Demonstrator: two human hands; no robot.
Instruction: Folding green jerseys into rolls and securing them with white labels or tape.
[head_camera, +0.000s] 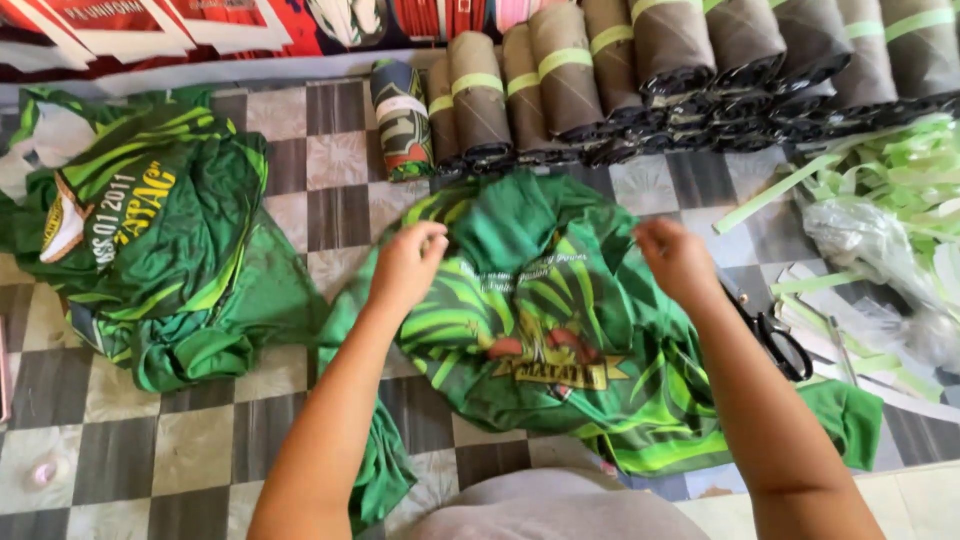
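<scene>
At floor centre, near person's knees: green printed jersey (540, 320) lies crumpled on checkered floor (200, 450). Left hand (405, 265) and right hand (675, 260) pinch its upper edge. Fabric judged light, limp, slick; best held at shoulder seams.

Checkered grey-and-pale tiled floor (200, 440) in even light; perhaps red banners (200, 20) along the far edge.
</scene>
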